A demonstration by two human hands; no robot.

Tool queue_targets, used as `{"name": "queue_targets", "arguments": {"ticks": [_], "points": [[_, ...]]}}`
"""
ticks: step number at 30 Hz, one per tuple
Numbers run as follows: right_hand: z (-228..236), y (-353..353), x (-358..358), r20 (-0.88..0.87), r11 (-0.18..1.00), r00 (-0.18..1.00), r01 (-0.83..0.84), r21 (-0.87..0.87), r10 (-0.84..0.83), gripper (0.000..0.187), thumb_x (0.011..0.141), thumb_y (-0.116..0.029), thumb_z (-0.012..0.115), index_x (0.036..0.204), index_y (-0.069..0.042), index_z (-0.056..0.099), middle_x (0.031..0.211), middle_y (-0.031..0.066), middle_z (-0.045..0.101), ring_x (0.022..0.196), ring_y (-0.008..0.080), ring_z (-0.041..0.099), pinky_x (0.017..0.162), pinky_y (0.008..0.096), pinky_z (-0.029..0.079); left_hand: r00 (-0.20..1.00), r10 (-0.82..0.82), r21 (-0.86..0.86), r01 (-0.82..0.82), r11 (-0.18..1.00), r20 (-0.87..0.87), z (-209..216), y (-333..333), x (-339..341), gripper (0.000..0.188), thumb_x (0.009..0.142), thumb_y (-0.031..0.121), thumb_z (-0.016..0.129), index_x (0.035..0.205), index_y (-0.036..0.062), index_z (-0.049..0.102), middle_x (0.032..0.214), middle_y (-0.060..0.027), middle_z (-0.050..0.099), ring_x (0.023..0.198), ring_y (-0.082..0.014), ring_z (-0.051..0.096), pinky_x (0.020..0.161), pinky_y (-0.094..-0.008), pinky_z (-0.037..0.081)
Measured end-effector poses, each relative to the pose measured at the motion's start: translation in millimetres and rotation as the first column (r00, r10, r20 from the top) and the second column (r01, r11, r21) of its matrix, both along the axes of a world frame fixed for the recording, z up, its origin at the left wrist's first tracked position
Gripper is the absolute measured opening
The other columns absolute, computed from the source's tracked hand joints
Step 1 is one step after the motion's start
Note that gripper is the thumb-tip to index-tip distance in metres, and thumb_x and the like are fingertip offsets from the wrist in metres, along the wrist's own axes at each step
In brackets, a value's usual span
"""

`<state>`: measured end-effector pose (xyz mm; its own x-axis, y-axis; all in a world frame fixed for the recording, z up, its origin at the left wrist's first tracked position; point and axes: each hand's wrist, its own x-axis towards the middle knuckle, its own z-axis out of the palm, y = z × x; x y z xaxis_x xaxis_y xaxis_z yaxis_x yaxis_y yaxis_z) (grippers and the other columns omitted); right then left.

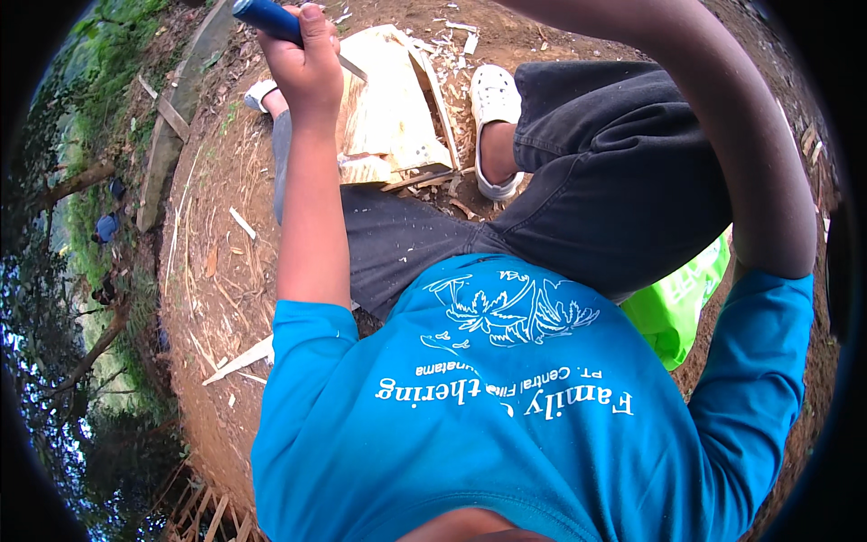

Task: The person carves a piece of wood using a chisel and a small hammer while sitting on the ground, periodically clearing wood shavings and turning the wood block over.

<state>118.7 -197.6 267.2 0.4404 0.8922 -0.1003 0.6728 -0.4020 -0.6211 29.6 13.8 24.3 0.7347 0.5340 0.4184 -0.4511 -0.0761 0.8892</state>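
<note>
My left hand (312, 68) is closed round the blue handle (268, 18) of a chisel. Its narrow metal blade (353, 69) comes out past my fingers and slants down over a pale block of wood (384, 117). This block lies on the ground between my feet, its top cut and uneven, with a raised strip along its right side. Only the forearm and elbow of my right arm (768, 154) show. They bend up and leave the picture at the upper edge, so my right hand is out of sight.
Wood chips (470, 42) and splinters lie on the brown soil. My right foot in a white clog (494, 99) is close beside the block. A bright green bag (682, 307) is by my right thigh. Long planks (172, 149) and green plants (99, 81) line the left.
</note>
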Motion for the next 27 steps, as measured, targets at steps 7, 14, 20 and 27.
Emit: {"name": "queue_targets", "arguments": {"ticks": [7,14,20,27], "points": [[-22.6,-0.1,1.1,0.125,0.986,0.989,-0.094,0.139,0.077,0.037,0.109,-0.031,0.051,0.093,0.0,0.061,0.066,0.0023,0.053,0.056,0.0136,0.048,0.056,0.0342,0.043,1.0,-0.003,-0.015,0.003,1.0,-0.011,5.9,4.9,-0.8,0.029,0.105,0.027,0.064,0.104,0.0086,0.041,0.08,-0.0016,0.048,0.066,-0.0091,0.048,0.052,-0.0236,0.036],[9.8,13.6,-2.6,-0.003,0.998,0.999,0.038,-0.046,-0.038,0.038,0.109,-0.032,0.051,0.094,0.0,0.063,0.068,0.0028,0.053,0.057,0.0135,0.048,0.057,0.0343,0.043,0.997,-0.069,-0.023,0.068,0.997,-0.024,-2.2,4.6,7.9,0.029,0.104,0.026,0.064,0.103,0.0085,0.042,0.078,-0.0006,0.047,0.064,-0.0084,0.048,0.051,-0.023,0.036],[-27.4,6.9,-4.1,0.211,0.993,0.976,-0.079,0.092,0.058,0.037,0.109,-0.03,0.05,0.1,0.003,0.066,0.071,0.0074,0.057,0.061,0.0179,0.053,0.06,0.037,0.046,0.949,0.253,0.179,-0.22,0.959,-0.188,-4.8,0.6,-3.3,0.029,0.104,0.028,0.063,0.116,0.0056,0.05,0.085,0.0031,0.051,0.066,-0.0051,0.048,0.058,-0.0222,0.042],[12.8,9.4,6.2,-0.112,0.995,0.99,-0.088,-0.053,0.082,0.035,0.108,-0.028,0.05,0.099,0.002,0.064,0.077,0.01,0.06,0.066,0.0192,0.057,0.064,0.0377,0.048,0.956,0.129,0.043,-0.122,0.992,-0.263,-7.2,-2.6,-0.8,0.044,0.104,0.03,0.063,0.133,0.0023,0.044,0.106,-0.0046,0.058,0.095,-0.0149,0.057,0.084,-0.032,0.047]]}}
